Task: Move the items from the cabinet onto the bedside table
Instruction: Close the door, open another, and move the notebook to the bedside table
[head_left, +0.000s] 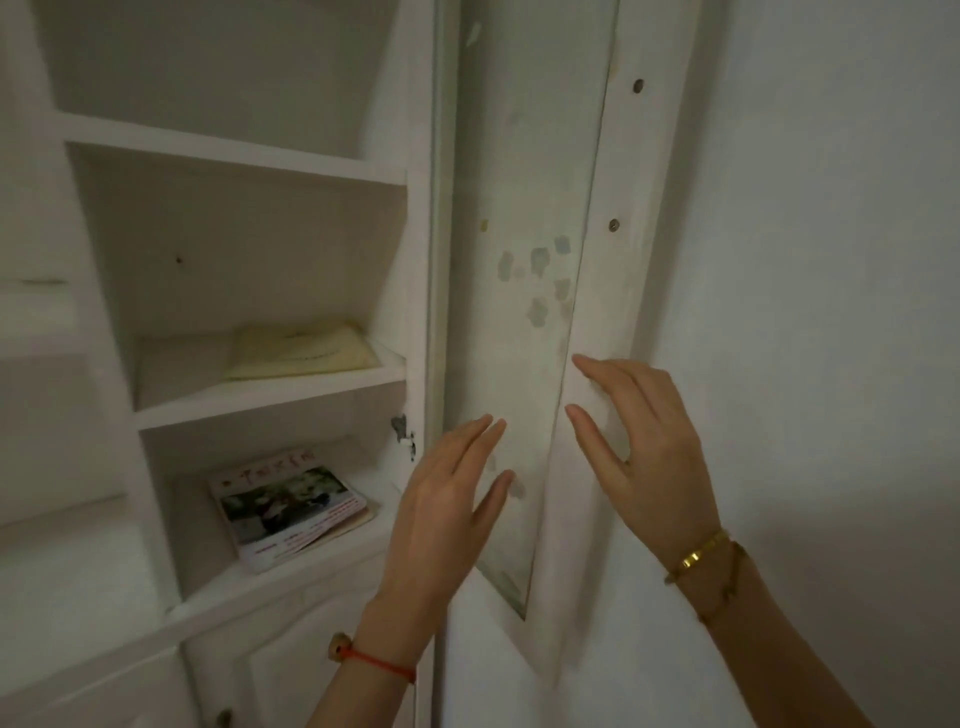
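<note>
A white cabinet stands open on the left with several shelves. On its lowest open shelf lies a small stack of magazines with a photo cover. One shelf higher lies a pale yellow folded paper or envelope. The cabinet's glazed door is swung out to the right. My left hand is raised with straight fingers in front of the door's glass and holds nothing. My right hand has its fingers spread, fingertips at the door's white frame.
A plain white wall fills the right side behind the door. Below the shelves are closed white lower doors with a small knob. The upper shelves hold nothing visible. The bedside table is out of view.
</note>
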